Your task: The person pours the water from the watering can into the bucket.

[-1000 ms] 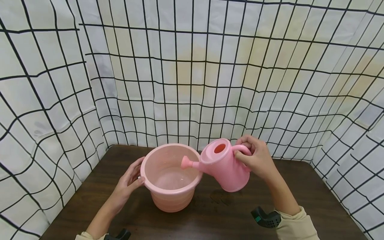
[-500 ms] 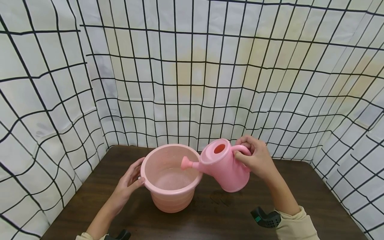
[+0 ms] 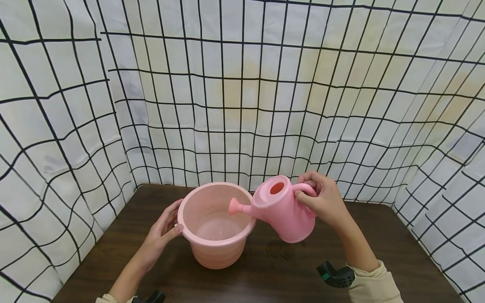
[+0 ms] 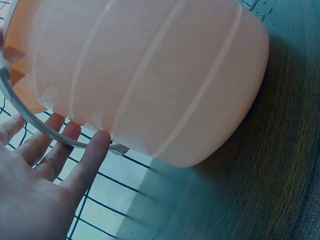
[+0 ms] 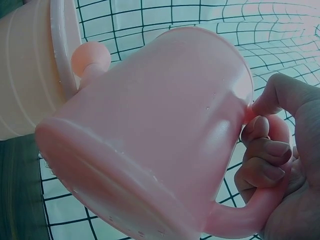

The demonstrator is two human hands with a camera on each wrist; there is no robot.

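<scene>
A pale pink bucket (image 3: 217, 254) stands upright on the dark wooden table, and its bottom looks wet or water-covered inside. My left hand (image 3: 157, 235) holds its left side, thumb at the rim and fingers against the outer wall. In the left wrist view, a thin grey bail handle (image 4: 37, 122) runs along those fingers. My right hand (image 3: 323, 198) grips the loop handle of a pink watering can (image 3: 284, 214), fingers curled round it in the right wrist view. The can is raised and tilted left; its sprinkler head (image 3: 235, 206) hangs over the bucket's opening. No water stream is discernible.
Wet marks (image 3: 278, 249) show on the table (image 3: 265, 282) below the watering can. White cloth walls (image 3: 246, 109) with black grid lines enclose the table's back and sides. A dark device (image 3: 336, 274) sits on the right wrist.
Both hands, the bucket and the watering can stay nearly where they were. Bright glints on the bucket's bottom, seen one second ago, have faded.
</scene>
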